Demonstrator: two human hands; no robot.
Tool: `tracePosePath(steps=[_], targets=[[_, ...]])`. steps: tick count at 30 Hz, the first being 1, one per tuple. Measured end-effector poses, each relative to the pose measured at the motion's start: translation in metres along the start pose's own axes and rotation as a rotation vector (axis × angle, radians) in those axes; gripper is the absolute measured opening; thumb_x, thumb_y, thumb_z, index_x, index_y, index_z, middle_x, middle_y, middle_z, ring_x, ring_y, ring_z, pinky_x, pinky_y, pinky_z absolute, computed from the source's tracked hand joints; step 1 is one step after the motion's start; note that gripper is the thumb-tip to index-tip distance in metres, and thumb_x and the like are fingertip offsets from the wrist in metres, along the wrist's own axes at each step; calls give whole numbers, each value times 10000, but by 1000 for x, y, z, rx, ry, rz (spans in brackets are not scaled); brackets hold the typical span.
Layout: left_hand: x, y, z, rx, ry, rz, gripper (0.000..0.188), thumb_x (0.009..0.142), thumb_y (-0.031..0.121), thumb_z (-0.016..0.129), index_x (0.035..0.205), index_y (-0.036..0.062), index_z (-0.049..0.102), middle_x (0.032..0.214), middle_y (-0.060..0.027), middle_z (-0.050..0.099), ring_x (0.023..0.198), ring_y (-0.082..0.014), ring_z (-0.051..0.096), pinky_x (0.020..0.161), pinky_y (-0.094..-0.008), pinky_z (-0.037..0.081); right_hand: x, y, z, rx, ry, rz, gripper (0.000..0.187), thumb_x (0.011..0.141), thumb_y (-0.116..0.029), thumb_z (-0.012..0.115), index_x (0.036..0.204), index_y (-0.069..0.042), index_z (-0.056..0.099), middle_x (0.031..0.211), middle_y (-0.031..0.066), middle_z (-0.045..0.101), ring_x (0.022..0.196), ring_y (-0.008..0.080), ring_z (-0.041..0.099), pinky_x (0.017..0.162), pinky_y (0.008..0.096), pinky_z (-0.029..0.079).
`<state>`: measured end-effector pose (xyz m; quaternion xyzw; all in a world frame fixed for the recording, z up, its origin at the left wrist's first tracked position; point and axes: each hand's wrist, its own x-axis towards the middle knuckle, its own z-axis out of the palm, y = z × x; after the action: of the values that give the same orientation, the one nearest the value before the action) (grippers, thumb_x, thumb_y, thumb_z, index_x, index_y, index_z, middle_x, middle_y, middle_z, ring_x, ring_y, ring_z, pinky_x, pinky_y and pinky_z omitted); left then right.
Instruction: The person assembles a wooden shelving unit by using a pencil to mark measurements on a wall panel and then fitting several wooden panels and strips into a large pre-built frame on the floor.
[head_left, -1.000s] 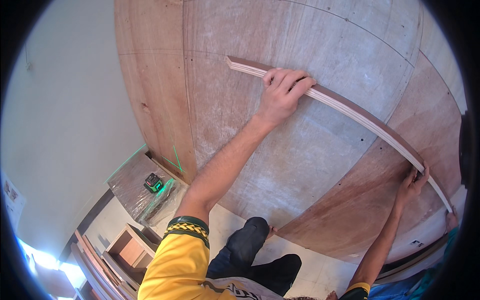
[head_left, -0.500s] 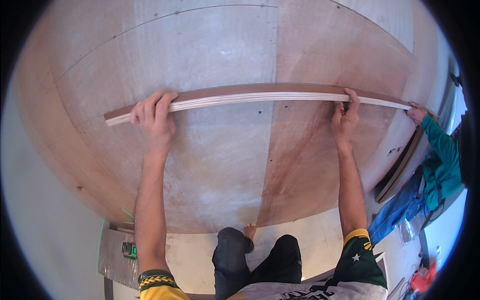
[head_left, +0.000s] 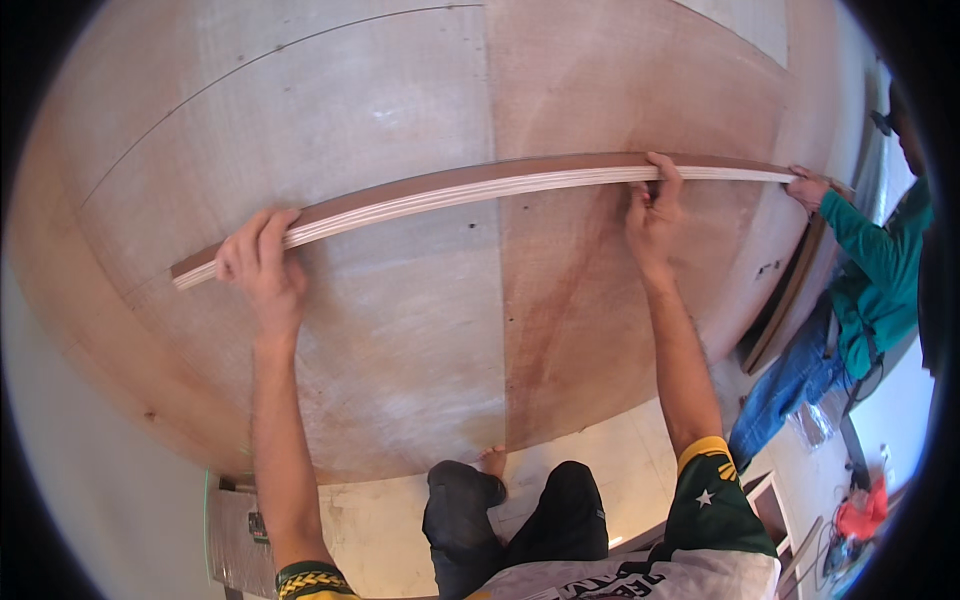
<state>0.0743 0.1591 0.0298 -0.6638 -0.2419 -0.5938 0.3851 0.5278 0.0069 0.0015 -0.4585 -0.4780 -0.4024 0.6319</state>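
A long plywood strip (head_left: 450,185), with pale layered edge and brown face, runs across a large panelled plywood wall (head_left: 400,330). Near its left end my left hand (head_left: 265,265) grips it, fingers curled over the top edge. My right hand (head_left: 655,215) holds the same strip right of the middle, fingers over the top and thumb underneath. At the far right end a co-worker's hand (head_left: 808,188) in a green sleeve also holds it. The strip lies against the wall, or very close to it.
The co-worker (head_left: 870,270) stands at the right beside a leaning dark board (head_left: 785,300). A small laser level (head_left: 258,527) is at lower left. A red object (head_left: 862,510) with cables lies at lower right. The pale floor (head_left: 380,530) meets the wall below.
My view has shifted and tilted, so the strip now slopes down more to the left. Both my hands keep their grip, and the co-worker still holds the right end.
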Motion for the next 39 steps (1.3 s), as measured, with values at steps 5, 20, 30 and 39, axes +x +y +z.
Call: tracePosePath(steps=[5, 20, 30, 39], targets=[[1, 1, 1, 27, -25, -10, 484, 761, -14, 613, 1195, 178, 709, 1225, -7, 650, 1149, -216, 550, 996, -386, 302, 0, 8, 0, 0, -6, 45, 471, 921, 27, 629, 1362, -114, 549, 1017, 119, 663, 685, 198, 614, 655, 295, 511], [-2, -1, 15, 32, -6, 29, 431, 855, -37, 617, 1228, 159, 704, 1256, -4, 663, 1157, -197, 568, 996, -366, 318, 5, 18, -2, -109, -11, -30, 437, 938, -45, 663, 1342, -158, 540, 776, 81, 628, 594, 187, 594, 556, 301, 482], [2, -5, 21, 78, -21, 76, 375, 962, 65, 588, 1312, 170, 671, 1313, -45, 652, 1196, -251, 587, 1019, -414, 367, 15, 10, -13, -80, -27, 38, 429, 899, -19, 687, 1295, -160, 599, 890, 132, 683, 718, 258, 699, 646, 339, 537], [-1, -6, 28, 148, -56, 94, 344, 987, 148, 633, 1329, 169, 662, 1316, -39, 642, 1187, -246, 597, 996, -423, 411, 17, 18, -19, -76, -58, 57, 444, 870, 0, 695, 1278, -154, 610, 909, 121, 712, 720, 243, 709, 630, 328, 538]])
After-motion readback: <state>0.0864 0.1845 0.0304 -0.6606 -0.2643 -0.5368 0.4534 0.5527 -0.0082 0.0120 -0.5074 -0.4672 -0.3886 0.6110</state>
